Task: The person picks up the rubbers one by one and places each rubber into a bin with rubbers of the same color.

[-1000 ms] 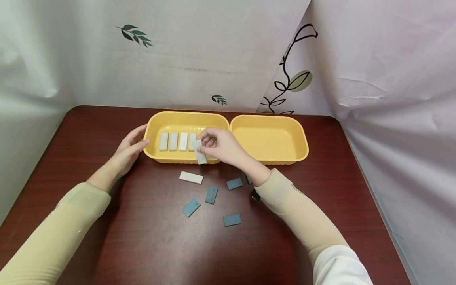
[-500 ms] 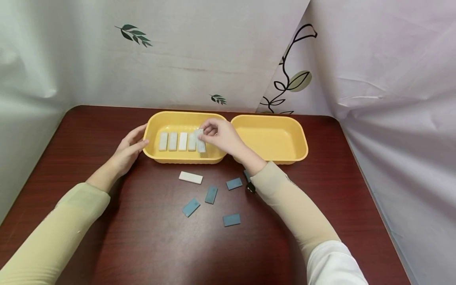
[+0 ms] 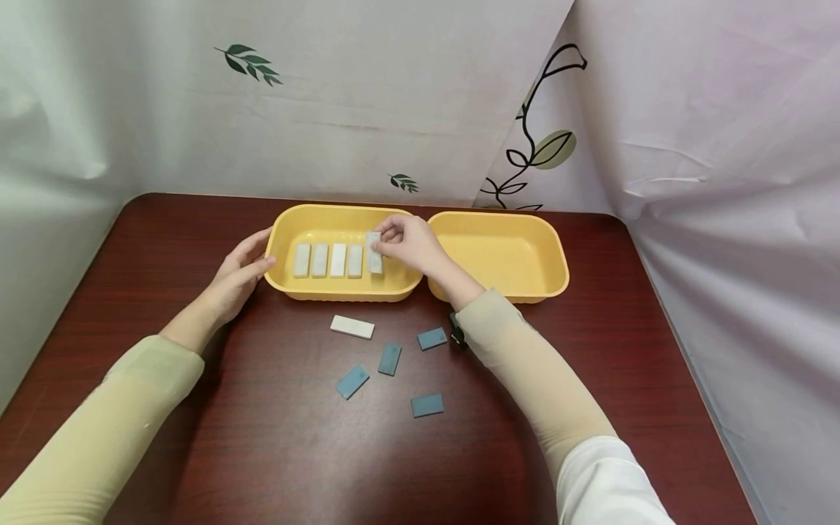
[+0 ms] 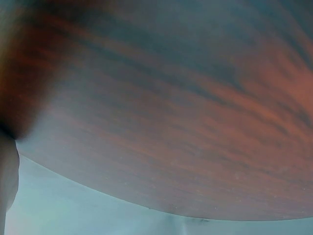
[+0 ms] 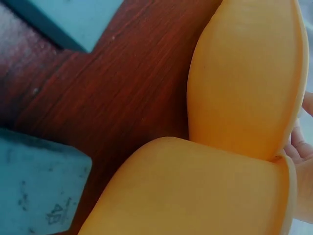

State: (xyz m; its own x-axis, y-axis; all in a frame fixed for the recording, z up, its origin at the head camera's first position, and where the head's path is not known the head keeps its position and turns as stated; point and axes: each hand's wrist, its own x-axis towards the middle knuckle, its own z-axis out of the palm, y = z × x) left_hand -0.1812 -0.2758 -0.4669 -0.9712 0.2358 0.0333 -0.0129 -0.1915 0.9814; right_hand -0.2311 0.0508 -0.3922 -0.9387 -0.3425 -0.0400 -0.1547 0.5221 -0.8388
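Right hand (image 3: 410, 244) pinches a white tile (image 3: 374, 253) beside 4 others; left hand (image 3: 238, 273), fingers relaxed, touches the tray (image 3: 289, 288).

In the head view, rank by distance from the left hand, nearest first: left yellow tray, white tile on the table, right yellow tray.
From the left hand:
1. Left yellow tray, touching its fingertips.
2. White tile on the table, in front of that tray.
3. Right yellow tray, far side.

Left hand (image 3: 239, 273) open, relaxed, right hand (image 3: 408, 244) apparently pinching, forearms extended
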